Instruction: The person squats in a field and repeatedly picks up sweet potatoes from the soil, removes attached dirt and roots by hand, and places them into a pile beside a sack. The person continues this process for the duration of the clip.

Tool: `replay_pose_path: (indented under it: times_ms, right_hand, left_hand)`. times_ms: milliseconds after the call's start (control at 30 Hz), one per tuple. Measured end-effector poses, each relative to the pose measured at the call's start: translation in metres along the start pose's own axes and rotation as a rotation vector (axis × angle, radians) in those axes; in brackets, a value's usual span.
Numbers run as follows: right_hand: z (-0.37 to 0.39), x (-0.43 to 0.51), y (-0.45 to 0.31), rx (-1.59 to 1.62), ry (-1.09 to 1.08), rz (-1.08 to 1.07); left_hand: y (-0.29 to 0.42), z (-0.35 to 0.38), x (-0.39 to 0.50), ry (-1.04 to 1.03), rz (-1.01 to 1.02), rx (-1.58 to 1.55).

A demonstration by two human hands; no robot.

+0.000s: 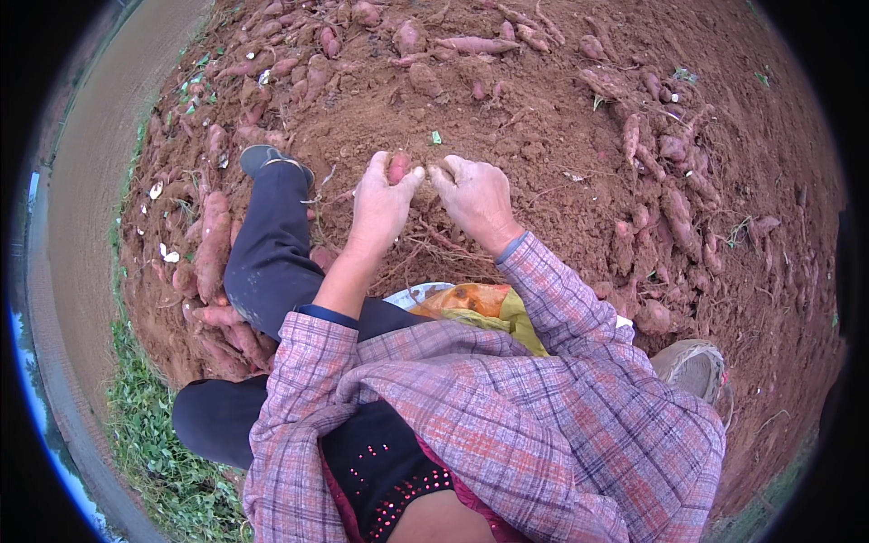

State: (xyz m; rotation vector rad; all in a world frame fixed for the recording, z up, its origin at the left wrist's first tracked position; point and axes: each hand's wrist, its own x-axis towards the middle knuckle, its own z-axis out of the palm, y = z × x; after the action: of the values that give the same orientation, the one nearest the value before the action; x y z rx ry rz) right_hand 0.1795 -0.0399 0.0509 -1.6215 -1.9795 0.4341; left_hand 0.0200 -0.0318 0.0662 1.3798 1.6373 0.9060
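A small reddish sweet potato (399,167) sits between the thumb and fingers of my left hand (381,203). Close by on the right, my right hand (478,197) has its thumb and fingers bent together, their tips near the left thumb. Whether anything thin is pinched there, I cannot tell. Under both hands lies loose brown soil with a tangle of thin roots (441,248). Against my lap is an orange and yellow plastic bag (475,298), partly hidden by my right sleeve, with a pale rim (417,295) beside it.
Soil-covered sweet potatoes lie in heaps on the left (214,237), along the far side (475,45) and on the right (679,210). My shoe (271,161) rests on the soil ahead left. A worn shoe (692,370) is at right. Green plants (156,434) grow lower left.
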Motion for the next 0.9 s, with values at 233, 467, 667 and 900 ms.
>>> replay_pose_path:
  times_ms: [233,467,667,900]
  right_hand:
    - [0.007,0.068,0.166,0.197,-0.227,0.431]
    - [0.021,0.176,0.357,-0.341,-0.151,0.706]
    - [0.03,0.2,0.389,0.269,-0.183,0.9]
    - [0.043,0.177,0.342,0.012,0.202,0.703]
  left_hand:
    - [0.025,-0.164,0.005,0.326,0.174,-0.471]
    - [-0.118,-0.326,-0.046,0.935,-0.323,-0.145]
    - [-0.218,-0.31,-0.092,0.887,-0.668,-0.004]
    - [-0.264,-0.322,-0.094,0.726,-0.537,0.531]
